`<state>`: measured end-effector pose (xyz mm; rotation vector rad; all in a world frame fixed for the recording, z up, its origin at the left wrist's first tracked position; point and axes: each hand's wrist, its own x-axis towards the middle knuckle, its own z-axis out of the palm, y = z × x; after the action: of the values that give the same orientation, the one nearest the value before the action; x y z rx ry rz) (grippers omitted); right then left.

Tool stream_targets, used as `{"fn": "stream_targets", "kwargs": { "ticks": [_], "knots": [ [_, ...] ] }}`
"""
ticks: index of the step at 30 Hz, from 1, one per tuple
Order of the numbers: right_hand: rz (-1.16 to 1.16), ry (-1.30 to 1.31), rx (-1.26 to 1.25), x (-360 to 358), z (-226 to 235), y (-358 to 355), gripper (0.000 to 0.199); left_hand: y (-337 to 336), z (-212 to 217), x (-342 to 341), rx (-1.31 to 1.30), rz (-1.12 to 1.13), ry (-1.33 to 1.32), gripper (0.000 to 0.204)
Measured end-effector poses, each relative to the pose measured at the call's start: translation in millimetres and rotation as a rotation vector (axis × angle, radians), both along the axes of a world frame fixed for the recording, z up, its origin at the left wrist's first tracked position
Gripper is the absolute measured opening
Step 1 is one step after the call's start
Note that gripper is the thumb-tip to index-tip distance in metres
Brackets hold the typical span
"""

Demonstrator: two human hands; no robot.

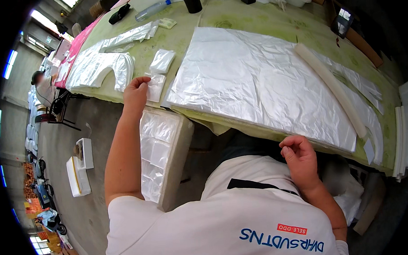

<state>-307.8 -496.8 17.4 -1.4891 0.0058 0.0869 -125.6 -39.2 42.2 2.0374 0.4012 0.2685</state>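
My left hand (136,88) is at the table's front edge on the left, thumb and fingers drawn into a pinch. Its fingertips meet the side of a small folded clear plastic packet (155,87); whether they grip its edge I cannot make out. Just beyond lies another folded packet (163,61). My right hand (301,157) is by the front edge near my waist, fingers curled in and nothing visible in them. A broad stack of crinkled clear plastic sheets (238,76) covers the middle of the table. Across its right part lies a long pale roll or tube (332,90).
Curved plastic pieces (97,70) lie at the far left. A box of packets (157,148) stands below the table edge. Farther back are a water bottle (153,10), a dark cup (191,1) and a phone (343,22). Another person (45,91) sits at far left.
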Motion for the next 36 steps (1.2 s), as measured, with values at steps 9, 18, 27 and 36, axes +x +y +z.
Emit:
{"fn": "stream_targets", "kwargs": {
  "ticks": [9,18,27,36],
  "knots": [
    [-0.231,-0.302,-0.28,-2.9,11.4,-27.2,0.015,19.5,-65.2,16.1,0.755,0.067,-0.459,0.011],
    [-0.44,-0.198,-1.49,48.7,33.9,-198.8,0.049,-57.0,-32.7,-23.8,0.136,-0.301,-0.511,0.012],
    [-0.227,0.068,-0.692,-21.6,33.2,-103.6,0.068,-285.5,11.2,-67.6,-0.062,-1.041,-0.427,0.028],
    [-0.367,0.031,-0.218,-44.8,-7.6,-72.4,0.063,-396.5,2.1,-69.9,0.469,-1.351,-0.44,0.033]
  ]
}}
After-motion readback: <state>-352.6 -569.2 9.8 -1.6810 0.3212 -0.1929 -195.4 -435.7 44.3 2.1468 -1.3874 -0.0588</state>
